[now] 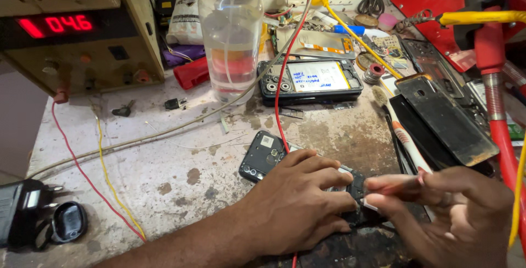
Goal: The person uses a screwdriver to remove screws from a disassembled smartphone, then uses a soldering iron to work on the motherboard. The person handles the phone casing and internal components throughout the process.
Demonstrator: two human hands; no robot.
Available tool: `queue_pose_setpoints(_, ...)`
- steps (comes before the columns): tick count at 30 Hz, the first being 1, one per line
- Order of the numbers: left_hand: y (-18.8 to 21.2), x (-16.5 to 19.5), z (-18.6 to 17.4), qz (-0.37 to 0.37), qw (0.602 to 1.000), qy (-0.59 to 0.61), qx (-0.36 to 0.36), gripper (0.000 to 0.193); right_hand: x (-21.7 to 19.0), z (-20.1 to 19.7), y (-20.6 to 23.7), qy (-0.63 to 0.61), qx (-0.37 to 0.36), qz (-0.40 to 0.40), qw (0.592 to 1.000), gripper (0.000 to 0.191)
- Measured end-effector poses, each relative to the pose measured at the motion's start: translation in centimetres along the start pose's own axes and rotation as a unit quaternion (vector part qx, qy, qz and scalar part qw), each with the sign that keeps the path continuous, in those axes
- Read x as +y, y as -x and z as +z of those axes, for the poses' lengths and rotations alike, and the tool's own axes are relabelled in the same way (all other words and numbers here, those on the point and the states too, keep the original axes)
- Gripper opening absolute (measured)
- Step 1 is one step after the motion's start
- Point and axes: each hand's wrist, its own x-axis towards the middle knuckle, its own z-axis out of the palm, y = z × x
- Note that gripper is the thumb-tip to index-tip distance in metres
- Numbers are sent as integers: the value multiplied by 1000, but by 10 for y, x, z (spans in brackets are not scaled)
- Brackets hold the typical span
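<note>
Both hands worked one opened phone (263,155) at the bench's near edge. My left hand (298,199) pressed it flat; my right hand (444,207) pinched a thin tool (397,187). Steady, light pressure seemed advisable.

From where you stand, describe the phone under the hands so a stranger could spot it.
Start at the clear bottle and follow the red wire toward the camera. It ends at an opened dark phone pinned by the left hand; unlike the other opened phone behind, no white battery shows.
</note>
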Motion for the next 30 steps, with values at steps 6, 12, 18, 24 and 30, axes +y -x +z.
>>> queue_pose_setpoints(6, 4, -2, 3, -9, 1000, 16, 14, 27, 12, 4, 1, 30, -11, -6, 999, 48)
queue_pose_setpoints(12, 4, -2, 5, 5, 1000, -8, 18, 29, -21, 10, -29, 168, -93, -77, 978, 28)
queue_pose_setpoints(18, 2, -1, 4, 42, 999, -19, 14, 33, -54, 84, -118, 88, -314, -50, 944, 37)
queue_pose_setpoints(24, 2, -1, 3, -4, 998, 31, -46, 36, -39, 178, -148, 153, -361, 3, 920, 19)
queue_pose_setpoints(30, 5, -3, 2, 15, 998, 65, 15, 38, -48, 196, -154, 217, -378, -52, 898, 17)
